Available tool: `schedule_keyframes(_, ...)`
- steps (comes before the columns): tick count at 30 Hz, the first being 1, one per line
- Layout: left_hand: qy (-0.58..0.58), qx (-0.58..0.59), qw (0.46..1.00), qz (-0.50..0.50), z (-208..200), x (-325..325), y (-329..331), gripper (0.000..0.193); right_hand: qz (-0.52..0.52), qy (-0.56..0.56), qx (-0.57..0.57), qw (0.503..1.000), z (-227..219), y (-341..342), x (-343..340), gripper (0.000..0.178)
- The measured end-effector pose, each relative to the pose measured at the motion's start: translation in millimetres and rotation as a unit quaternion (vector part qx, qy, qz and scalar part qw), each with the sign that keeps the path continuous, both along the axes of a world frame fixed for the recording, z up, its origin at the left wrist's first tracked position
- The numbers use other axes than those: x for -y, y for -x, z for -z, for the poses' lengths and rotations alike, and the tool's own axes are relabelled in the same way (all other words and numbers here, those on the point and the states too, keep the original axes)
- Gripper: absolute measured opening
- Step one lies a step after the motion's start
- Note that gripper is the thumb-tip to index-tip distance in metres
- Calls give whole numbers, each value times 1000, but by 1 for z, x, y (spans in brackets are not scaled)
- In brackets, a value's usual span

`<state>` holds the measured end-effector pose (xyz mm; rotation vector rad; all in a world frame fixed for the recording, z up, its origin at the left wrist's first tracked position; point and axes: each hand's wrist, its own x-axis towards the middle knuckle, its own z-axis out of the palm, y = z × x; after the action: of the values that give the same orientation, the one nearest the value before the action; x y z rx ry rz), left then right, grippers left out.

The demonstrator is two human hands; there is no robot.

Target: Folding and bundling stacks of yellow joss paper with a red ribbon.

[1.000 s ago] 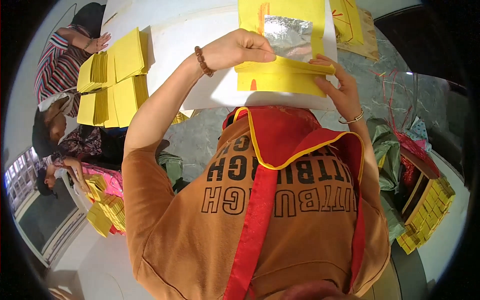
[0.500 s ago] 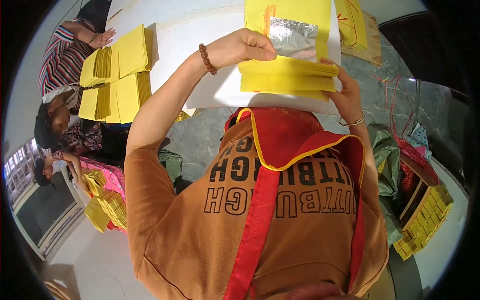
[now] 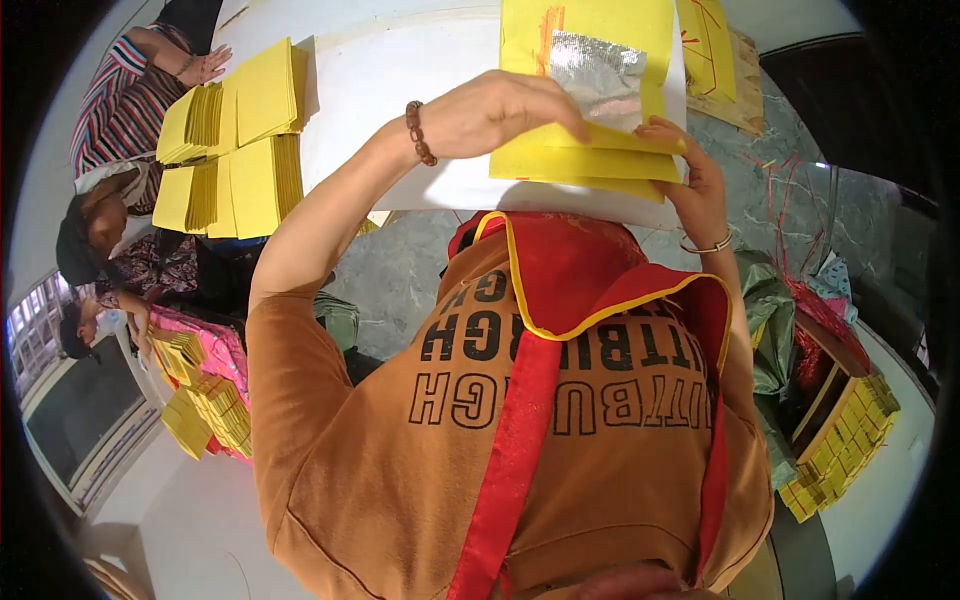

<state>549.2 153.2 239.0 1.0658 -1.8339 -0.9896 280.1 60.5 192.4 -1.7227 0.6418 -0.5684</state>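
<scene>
A stack of yellow paper sheets (image 3: 580,163) lies on the white tabletop before me, its near edge folded up into a layered flap. On the top sheet, beyond the fold, sits a silver foil square (image 3: 597,75) beside an orange-red streak. My left hand (image 3: 505,112), with a brown bead bracelet, reaches over the fold from the left. Its fingers stretch out with the tips, slightly blurred, at the flap. At the fold's right end, my right hand (image 3: 695,185) pinches the yellow paper between thumb and fingers. A bangle circles that wrist.
Yellow paper stacks (image 3: 265,190) stand at the table's left, near a co-worker's hand (image 3: 203,66). Another person handles yellow bundles (image 3: 218,410) farther down the left. A yellow pack (image 3: 708,50) rests on a wooden board at far right. More bundles (image 3: 845,440) fill the lower right.
My left hand has loosened from its closed grip on the fold, and its fingers now extend rightward over it. My right hand stays at the right end. The view has shifted slightly.
</scene>
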Motion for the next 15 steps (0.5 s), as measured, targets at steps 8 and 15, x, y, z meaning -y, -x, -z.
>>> schedule_keyframes(8, 57, 241, 966, 67, -14, -17, 0, 60, -25, 39, 10, 999, -4, -1, 0, 49)
schedule_keyframes(15, -23, 182, 981, 71, -14, -13, -5, 56, -22, 52, 6, 998, -3, 0, -1, 46)
